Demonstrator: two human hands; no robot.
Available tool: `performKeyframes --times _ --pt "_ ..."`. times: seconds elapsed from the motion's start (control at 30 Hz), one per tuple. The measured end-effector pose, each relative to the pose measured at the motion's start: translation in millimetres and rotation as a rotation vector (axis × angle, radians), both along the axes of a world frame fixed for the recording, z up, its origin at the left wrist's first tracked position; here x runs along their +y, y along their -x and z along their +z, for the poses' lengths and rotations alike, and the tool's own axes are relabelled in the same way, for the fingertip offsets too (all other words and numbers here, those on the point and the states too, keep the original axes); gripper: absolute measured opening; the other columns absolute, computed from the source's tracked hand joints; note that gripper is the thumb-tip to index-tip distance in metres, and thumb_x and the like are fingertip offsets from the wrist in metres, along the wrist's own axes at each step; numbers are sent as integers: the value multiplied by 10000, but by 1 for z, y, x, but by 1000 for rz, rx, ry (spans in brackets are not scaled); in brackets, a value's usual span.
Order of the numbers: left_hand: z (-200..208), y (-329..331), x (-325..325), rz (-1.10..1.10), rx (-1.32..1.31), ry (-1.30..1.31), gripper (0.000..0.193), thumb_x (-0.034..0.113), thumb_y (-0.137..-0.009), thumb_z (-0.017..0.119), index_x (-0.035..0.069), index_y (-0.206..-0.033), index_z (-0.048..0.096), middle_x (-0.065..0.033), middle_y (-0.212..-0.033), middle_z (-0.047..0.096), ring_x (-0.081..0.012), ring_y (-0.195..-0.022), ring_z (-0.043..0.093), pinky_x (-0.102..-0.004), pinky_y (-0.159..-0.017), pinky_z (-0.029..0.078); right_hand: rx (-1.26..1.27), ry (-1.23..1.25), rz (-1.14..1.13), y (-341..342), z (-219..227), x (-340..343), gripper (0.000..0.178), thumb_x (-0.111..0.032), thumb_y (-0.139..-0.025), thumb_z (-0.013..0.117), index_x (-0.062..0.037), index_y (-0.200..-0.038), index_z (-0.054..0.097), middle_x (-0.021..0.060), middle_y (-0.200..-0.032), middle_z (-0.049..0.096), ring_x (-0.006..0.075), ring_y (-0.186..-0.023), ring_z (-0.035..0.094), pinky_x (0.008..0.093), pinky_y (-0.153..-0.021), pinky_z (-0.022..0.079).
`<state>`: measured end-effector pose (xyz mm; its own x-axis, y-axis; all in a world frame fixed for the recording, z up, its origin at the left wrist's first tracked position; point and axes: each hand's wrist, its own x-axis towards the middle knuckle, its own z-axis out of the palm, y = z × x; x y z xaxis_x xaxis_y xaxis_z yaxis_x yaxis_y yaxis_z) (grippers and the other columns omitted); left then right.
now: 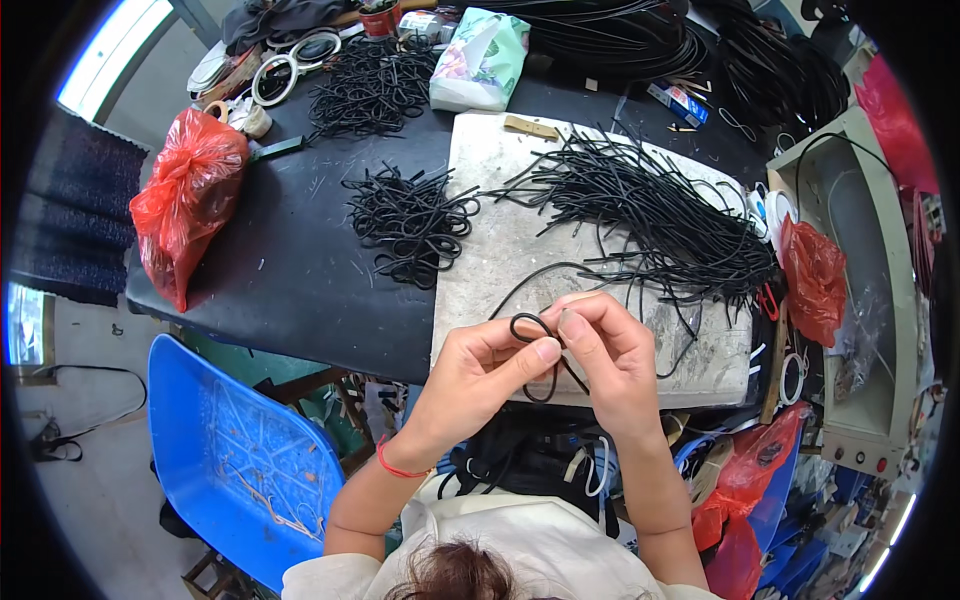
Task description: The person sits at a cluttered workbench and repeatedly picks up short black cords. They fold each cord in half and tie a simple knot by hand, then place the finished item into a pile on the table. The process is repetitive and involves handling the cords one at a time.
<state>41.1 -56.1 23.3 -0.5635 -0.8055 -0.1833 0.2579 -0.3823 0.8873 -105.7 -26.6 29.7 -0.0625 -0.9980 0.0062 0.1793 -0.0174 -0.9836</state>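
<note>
Between my two hands a thin black cord (533, 318) is bent into a loop, with tails running out past the fingers. My left hand (490, 365) pinches the loop between thumb and fingers. Beside it my right hand (610, 355) pinches the cord at the crossing, fingertips close to the left thumb. Both hands are above the near edge of a worn white board (490, 240). A large pile of straight black cords (650, 215) lies on the board's far right. Left of it, a heap of looped black cords (410, 225) sits partly on the dark table.
Another black cord heap (370, 85) lies farther back, beside a tissue pack (482, 60). A red plastic bag (190, 200) stands at the table's left. Below is a blue tub (235, 450). A pale metal cabinet (860, 300) and another red bag (812, 280) are at the right.
</note>
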Motion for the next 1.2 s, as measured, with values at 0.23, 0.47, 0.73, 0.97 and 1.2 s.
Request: performKeyframes --times 0.23,0.47,0.73,0.97,1.2 --pt "-1 -3 2 -75 11 -58 145 118 -860 584 -15 -910 613 3 -836 602 -35 -771 531 -192 -697 442 -103 -241 25 -2 3 0 204 -200 -933 446 -42 -831 525 -25 -747 523 31 -668 443 184 -583 390" --pt "-8 0 5 84 68 -111 160 96 -855 584 -18 -966 597 -35 -854 617 -67 -777 562 -207 -709 457 -162 -265 -103 -5 -7 -7 242 -234 -937 437 -25 -898 552 -1 -810 556 48 -734 473 200 -663 398" --pt "-7 15 9 292 150 -137 189 76 -849 581 -39 -997 566 -100 -862 624 -142 -774 618 -251 -687 520 28 -140 -104 -2 -10 11 238 -215 -928 462 4 -935 557 28 -864 587 63 -764 516 214 -674 413" --pt "-1 -1 4 -26 -79 -132 177 136 -856 591 -11 -956 591 -47 -788 616 -90 -679 584 -198 -598 482 75 -69 -78 3 -10 8 161 -114 -879 540 1 -768 525 7 -712 546 45 -644 491 194 -591 399" --pt "-2 -1 11 -86 -318 234 226 112 -835 596 -25 -1015 604 -69 -841 640 -77 -678 572 -208 -584 460 368 39 -154 8 -11 9 227 -102 -833 584 4 -662 478 33 -614 459 76 -539 417 228 -485 338"
